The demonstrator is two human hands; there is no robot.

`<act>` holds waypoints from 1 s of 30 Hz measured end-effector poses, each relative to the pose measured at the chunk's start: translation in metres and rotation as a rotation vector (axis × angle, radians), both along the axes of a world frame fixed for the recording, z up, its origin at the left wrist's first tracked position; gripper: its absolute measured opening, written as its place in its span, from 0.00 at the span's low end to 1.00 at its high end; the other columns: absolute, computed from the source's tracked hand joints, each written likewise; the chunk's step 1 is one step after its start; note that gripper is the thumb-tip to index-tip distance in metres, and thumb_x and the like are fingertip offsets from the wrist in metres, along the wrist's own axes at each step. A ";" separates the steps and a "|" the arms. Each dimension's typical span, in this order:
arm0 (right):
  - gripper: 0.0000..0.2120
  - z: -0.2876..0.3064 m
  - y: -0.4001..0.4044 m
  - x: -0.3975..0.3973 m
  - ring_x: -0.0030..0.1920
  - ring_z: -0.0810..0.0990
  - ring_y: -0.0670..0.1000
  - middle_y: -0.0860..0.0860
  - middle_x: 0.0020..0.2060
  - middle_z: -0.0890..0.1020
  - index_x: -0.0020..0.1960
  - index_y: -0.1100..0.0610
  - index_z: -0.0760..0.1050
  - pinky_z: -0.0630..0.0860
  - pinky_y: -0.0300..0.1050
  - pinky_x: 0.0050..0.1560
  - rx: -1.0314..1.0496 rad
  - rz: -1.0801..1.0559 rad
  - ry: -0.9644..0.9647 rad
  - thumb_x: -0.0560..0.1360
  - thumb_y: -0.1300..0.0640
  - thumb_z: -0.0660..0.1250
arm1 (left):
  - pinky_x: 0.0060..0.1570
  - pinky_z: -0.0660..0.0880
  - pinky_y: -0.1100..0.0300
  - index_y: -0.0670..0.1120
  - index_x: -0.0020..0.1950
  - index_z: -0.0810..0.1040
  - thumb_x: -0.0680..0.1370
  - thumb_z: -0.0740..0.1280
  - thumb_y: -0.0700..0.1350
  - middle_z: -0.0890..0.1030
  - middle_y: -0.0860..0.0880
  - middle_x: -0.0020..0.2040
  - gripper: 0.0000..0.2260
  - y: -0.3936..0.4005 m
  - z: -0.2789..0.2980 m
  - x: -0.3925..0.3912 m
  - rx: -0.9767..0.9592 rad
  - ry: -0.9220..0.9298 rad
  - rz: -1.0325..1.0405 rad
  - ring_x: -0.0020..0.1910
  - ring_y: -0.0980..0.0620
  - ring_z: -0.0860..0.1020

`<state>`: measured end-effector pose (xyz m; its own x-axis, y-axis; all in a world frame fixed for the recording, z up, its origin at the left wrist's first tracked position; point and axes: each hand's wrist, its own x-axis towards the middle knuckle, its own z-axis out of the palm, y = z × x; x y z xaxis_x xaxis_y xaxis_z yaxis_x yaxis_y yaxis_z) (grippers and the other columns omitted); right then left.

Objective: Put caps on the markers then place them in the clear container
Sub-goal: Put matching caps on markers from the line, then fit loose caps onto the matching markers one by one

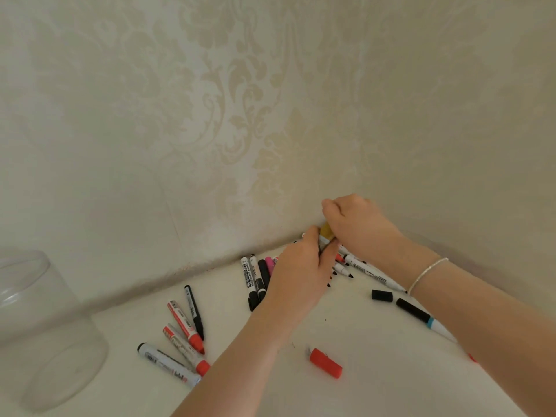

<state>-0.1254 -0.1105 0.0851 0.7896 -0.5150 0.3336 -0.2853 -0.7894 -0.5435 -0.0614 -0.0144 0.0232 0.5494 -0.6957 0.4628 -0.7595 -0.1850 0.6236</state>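
Patterned cream wallpaper [210, 100] across the far side, meeting in a corner behind the hands. White table [376, 386] below, scattered with markers. Clear container [45, 332] at the near left, well apart from everything else, nothing visible inside.

Left hand [296, 276] and right hand [358, 227] together at the far corner of the table, both gripping one yellow-capped marker [325, 234] between them; left fingers curled round its pale barrel, right fingers closed over the yellow cap end. Thin silver bracelet [427, 273] on the right wrist.

Under and just beside the hands, a far cluster of markers [255, 278]: white, black and pink barrels side by side to the left, and several uncapped tips [346, 270] poking out to the right. Near left, a fan of four markers [183, 335], two with red caps, one slim and black, one white with a black end. At the right, partly under the right forearm, a black-capped marker with a blue band [421, 317]. Just beyond it, a loose black cap [381, 295]. Near centre, alone on bare table, a loose red cap [326, 362].
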 end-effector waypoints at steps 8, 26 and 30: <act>0.15 -0.006 0.018 0.020 0.35 0.76 0.52 0.51 0.35 0.77 0.46 0.55 0.68 0.74 0.47 0.34 0.096 0.101 -0.078 0.76 0.42 0.61 | 0.36 0.68 0.66 0.50 0.47 0.71 0.82 0.57 0.49 0.71 0.53 0.36 0.07 0.024 0.011 0.021 -0.007 0.237 -0.129 0.31 0.61 0.68; 0.09 -0.080 0.006 0.067 0.36 0.75 0.48 0.50 0.43 0.78 0.51 0.56 0.77 0.69 0.39 0.30 0.106 0.016 0.389 0.75 0.61 0.60 | 0.27 0.71 0.64 0.44 0.40 0.73 0.80 0.62 0.51 0.77 0.47 0.28 0.13 0.061 -0.031 0.133 0.633 0.352 0.264 0.27 0.51 0.75; 0.10 -0.085 0.009 0.076 0.42 0.81 0.53 0.55 0.47 0.82 0.52 0.58 0.78 0.78 0.45 0.41 0.043 0.005 0.436 0.74 0.62 0.61 | 0.26 0.72 0.65 0.43 0.36 0.73 0.82 0.58 0.53 0.76 0.47 0.27 0.19 0.054 -0.031 0.132 0.679 0.319 0.312 0.23 0.53 0.74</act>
